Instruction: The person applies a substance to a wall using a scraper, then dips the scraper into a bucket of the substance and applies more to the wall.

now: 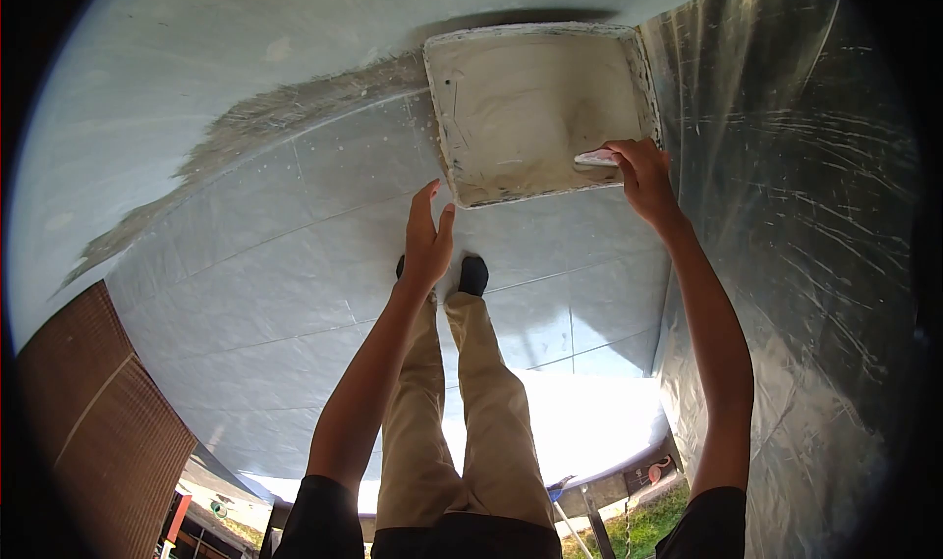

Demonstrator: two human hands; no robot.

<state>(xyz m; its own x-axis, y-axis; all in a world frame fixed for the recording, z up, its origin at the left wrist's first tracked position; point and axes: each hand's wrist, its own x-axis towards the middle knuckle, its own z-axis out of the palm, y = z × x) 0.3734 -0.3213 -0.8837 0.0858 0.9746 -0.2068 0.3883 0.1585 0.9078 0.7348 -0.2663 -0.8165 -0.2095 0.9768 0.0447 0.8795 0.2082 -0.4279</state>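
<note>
My right hand [646, 178] grips a small, flat, whitish-pink block [596, 157]; I cannot tell its kind. The block rests over the lower right part of a square, shallow tray-like panel [521, 97], which has a smeared grey-brown face and a crusted white rim. A darker damp-looking patch shows just above the block. Close to the panel's lower left corner is my left hand [427, 237], with thumb and fingers apart and nothing between them.
Grey sheet flooring [285, 254] with seams lies under my dark-shod feet [473, 275]. A scratched, shiny dark wall [786, 205] rises on the right. A pale curved wall [196, 68] with a rough grey-brown smear [285, 112] bounds the left. Brown corrugated sheeting [103, 421] stands lower left.
</note>
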